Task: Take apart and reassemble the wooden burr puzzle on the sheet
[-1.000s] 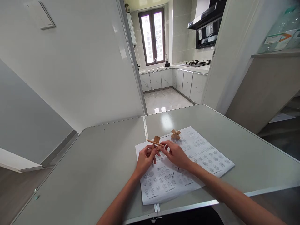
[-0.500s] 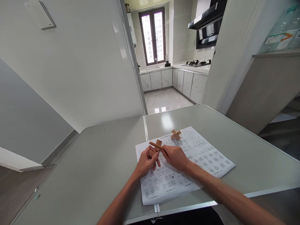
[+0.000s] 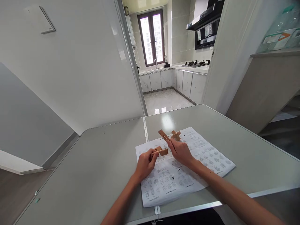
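My left hand (image 3: 145, 163) is closed on wooden puzzle pieces (image 3: 164, 152), which stick out to the right of its thumb; how many it holds is partly hidden by the fingers. A single flat wooden puzzle piece (image 3: 164, 135) with a slot through it is pinched in my right hand (image 3: 181, 152), its free end tilted up and to the left. The two hands are apart, above a printed sheet (image 3: 199, 184) covered with small diagrams. Just beyond my right hand, an assembled wooden cross puzzle (image 3: 175, 135) sits on the sheet's far edge.
The sheet lies on a grey-green table (image 3: 112, 156) with a metal seam (image 3: 145, 129) down its middle. A white wall (image 3: 93, 62) rises behind the table's left half. Large plastic bottles (image 3: 280, 34) stand on a ledge at right. A kitchen is visible through the doorway.
My right hand has drawn up and away from the left with the slotted piece. The pieces in my left hand have turned to lie nearly level, pointing right.
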The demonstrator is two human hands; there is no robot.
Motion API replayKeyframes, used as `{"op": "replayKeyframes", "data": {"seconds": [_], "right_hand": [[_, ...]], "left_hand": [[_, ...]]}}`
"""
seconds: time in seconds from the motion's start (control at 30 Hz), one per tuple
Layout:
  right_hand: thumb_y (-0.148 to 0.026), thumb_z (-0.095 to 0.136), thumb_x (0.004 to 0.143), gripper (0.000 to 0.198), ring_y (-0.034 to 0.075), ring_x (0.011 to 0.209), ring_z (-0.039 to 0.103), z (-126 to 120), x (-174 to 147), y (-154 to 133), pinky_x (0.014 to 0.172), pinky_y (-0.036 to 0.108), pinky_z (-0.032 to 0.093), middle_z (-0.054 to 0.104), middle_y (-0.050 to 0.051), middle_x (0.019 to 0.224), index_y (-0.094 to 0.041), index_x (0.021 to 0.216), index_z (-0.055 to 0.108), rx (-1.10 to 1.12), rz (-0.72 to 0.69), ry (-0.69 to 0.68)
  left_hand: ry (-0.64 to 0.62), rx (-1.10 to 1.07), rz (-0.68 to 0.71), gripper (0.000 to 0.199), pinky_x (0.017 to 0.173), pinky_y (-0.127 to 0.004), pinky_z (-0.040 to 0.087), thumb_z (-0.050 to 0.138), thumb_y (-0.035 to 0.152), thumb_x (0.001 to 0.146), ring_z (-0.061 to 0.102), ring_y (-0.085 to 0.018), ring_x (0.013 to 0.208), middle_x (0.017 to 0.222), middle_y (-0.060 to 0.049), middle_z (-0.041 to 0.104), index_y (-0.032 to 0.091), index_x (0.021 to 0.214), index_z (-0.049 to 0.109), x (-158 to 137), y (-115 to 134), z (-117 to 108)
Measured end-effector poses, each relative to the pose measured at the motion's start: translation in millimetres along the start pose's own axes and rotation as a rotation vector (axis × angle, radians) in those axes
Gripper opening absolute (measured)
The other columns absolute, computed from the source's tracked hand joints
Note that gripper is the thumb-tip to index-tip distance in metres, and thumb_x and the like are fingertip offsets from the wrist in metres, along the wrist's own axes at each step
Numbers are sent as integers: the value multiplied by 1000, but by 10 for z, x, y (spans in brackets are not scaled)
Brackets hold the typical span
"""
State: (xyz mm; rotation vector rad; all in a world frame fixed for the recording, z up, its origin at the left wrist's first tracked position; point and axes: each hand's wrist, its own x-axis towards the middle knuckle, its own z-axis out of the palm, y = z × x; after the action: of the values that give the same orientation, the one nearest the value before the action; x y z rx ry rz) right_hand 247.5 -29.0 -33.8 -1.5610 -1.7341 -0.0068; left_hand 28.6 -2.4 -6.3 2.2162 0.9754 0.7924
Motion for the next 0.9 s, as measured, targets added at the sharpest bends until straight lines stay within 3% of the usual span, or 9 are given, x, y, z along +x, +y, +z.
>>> {"op": "replayKeyframes", "data": {"seconds": [0.17, 0.3, 0.53, 0.73, 0.9], "right_hand": [[-37, 31, 109, 40, 14, 46, 48, 33, -28, 3, 50, 27, 24, 56, -2, 58, -21, 80, 53, 2, -18, -27], [-35, 32, 109, 38, 14, 49, 50, 45, -52, 5, 51, 29, 26, 59, -1, 61, -22, 81, 53, 8, -34, -58], [-36, 34, 109, 37, 18, 59, 57, 46, -69, -38, 55, 30, 35, 65, 2, 75, -22, 85, 59, 125, -54, -117], [-44, 39, 108, 33, 17, 60, 56, -16, -26, -60, 58, 30, 43, 66, 1, 75, -22, 105, 65, 470, 31, -179], [-51, 44, 104, 37, 16, 57, 47, -93, 41, -65, 54, 28, 38, 54, -2, 66, -22, 91, 62, 613, 175, -111]], "left_hand": [[101, 254, 170, 26, 93, -40, 46, 51, 34, 103, 59, -22, 97, 99, -7, 67, 21, 82, 61, 35, -66, -10], [128, 361, 189, 22, 99, -47, 44, 55, 29, 100, 53, -27, 114, 119, -9, 62, 21, 80, 59, 28, -89, 6], [169, 436, 143, 17, 101, -54, 45, 62, 25, 94, 48, -32, 120, 127, -11, 57, 21, 78, 59, 8, -156, 7], [223, 424, 102, 3, 103, -51, 45, 58, 22, 96, 50, -30, 121, 126, -10, 57, 23, 97, 61, 24, -112, 6], [98, 336, 121, 32, 100, -49, 47, 74, 29, 85, 56, -31, 115, 121, -9, 62, 24, 112, 56, 31, -108, 22]]}}
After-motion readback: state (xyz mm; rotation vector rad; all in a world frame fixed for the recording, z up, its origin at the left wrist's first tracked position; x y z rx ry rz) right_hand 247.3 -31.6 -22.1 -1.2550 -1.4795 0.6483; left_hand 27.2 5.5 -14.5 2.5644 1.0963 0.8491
